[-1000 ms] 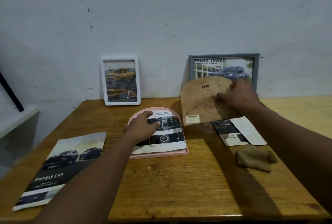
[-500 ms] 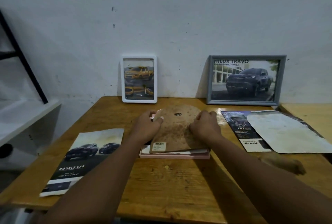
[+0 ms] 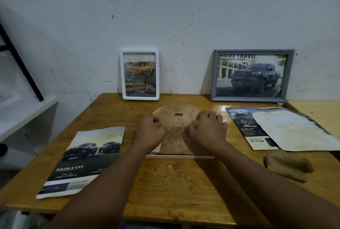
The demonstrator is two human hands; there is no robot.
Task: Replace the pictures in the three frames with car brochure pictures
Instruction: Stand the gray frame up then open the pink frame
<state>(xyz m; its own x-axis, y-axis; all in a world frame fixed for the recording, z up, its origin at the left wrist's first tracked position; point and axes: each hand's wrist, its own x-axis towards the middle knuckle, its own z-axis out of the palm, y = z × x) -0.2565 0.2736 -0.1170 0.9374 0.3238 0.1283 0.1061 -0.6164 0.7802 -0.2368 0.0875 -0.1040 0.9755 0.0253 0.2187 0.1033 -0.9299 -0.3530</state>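
Pink frame [image 3: 179, 156] mostly hidden under backing board [image 3: 176, 124].

light: dim, even | glare: faint sheen on table [image 3: 217, 106] far edge | edges: wide-angle bowing, soft corners

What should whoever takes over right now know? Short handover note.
Left hand: fingers bent, on the left side of the backing board; gripping or pressing, cannot tell.
Right hand: the same, on its right side.
Things: pink frame lies face down in the middle of the table, under the board. White frame and grey frame stand against the wall.
Done: both standing frames show car pictures.
Left: probably seat and fasten the board, then stand the pink frame up. Its picture is hidden.
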